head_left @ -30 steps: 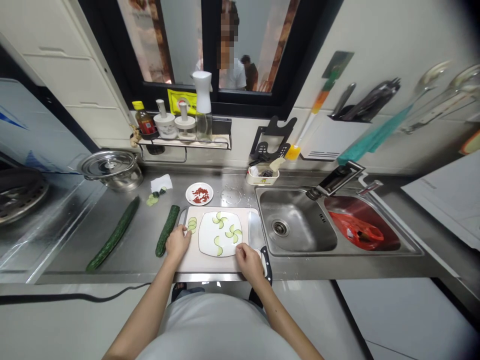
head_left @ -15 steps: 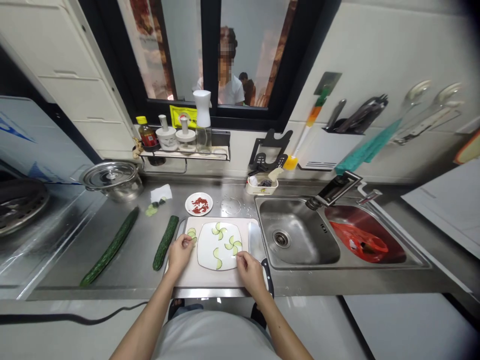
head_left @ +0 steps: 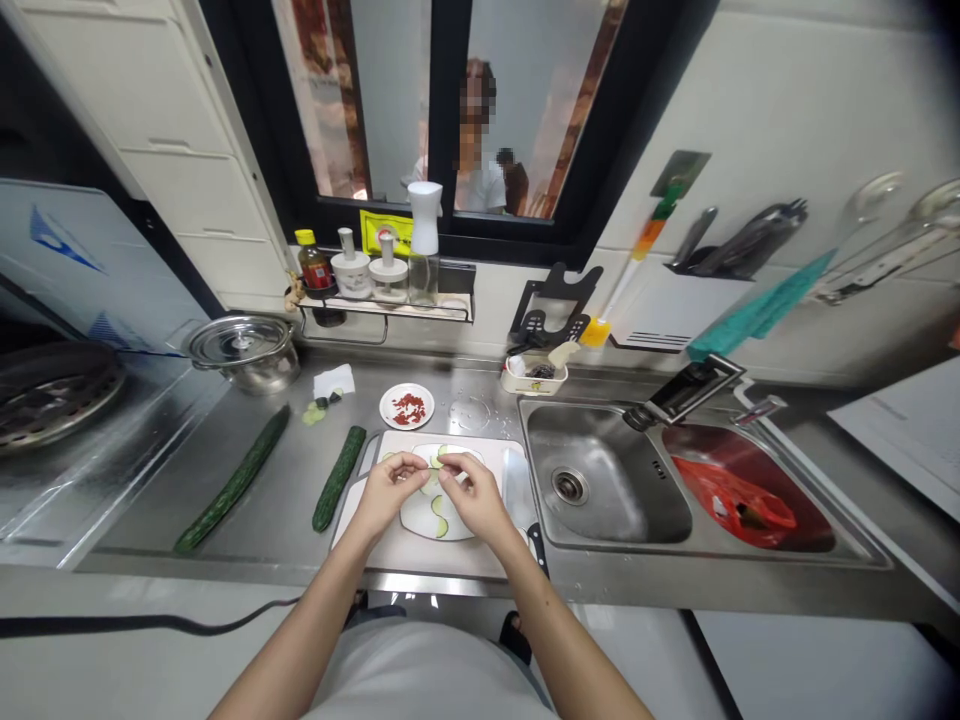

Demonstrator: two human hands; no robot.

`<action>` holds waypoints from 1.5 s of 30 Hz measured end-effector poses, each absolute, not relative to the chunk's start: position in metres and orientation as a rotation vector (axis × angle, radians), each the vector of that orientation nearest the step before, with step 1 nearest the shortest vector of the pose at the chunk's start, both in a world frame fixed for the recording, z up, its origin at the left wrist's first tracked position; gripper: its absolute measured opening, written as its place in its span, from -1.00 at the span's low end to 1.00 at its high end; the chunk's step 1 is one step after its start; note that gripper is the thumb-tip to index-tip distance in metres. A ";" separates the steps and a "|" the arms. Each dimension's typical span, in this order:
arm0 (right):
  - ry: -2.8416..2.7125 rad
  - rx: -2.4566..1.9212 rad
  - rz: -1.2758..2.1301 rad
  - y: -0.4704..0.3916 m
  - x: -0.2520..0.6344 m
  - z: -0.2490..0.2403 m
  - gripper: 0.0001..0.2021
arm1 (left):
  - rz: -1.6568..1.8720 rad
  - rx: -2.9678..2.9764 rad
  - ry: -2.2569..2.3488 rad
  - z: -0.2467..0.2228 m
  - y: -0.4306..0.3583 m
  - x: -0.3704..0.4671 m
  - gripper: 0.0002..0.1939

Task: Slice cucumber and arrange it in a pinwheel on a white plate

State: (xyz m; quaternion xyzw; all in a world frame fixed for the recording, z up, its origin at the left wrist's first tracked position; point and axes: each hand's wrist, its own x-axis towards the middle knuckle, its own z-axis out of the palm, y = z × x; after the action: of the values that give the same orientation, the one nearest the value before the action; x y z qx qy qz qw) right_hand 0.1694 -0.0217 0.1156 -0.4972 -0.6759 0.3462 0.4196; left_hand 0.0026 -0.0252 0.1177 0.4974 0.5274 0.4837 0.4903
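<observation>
My left hand and my right hand meet over a white plate, fingertips pinched close together. Between them is a thin cucumber slice, mostly covered by the fingers. Curved cucumber slices lie on the plate, some of them hidden behind my hands. Under the plate is a pale cutting board. A knife rests along the board's right side. Left of the board lie a shorter cucumber and a longer cucumber.
Behind the board sit a small dish of red pieces and a white tissue by cucumber scraps. A lidded pot stands at back left. The sink is to the right, with a red bag in its second basin.
Both hands have come together over the plate: the left moved right from the slices at the board's edge, the right moved up and left. The view has shifted slightly.
</observation>
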 end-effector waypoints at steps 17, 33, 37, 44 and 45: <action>-1.542 -1.235 1.040 -0.014 0.167 0.123 -0.79 | 0.890 0.363 0.958 0.111 -0.041 0.017 -0.60; -1.634 -1.229 0.996 -0.017 0.169 0.115 -0.85 | 0.765 0.135 0.802 0.112 -0.021 0.019 -0.80; -1.685 -1.224 0.962 -0.017 0.170 0.116 -0.86 | 0.813 0.185 0.853 0.111 -0.016 0.017 -0.71; -1.745 -1.224 0.908 -0.017 0.172 0.115 -0.86 | 0.936 0.395 0.942 0.115 -0.017 0.011 -0.49; -1.745 -1.228 0.906 -0.017 0.172 0.115 -0.86 | 0.937 0.431 0.964 0.118 -0.017 0.010 -0.47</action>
State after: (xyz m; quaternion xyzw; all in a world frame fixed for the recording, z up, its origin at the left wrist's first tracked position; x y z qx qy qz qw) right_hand 0.1716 -0.0171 0.1151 -0.4853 -0.6899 0.3581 0.4003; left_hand 0.0103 -0.0175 0.1177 0.1982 0.4430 0.4307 0.7608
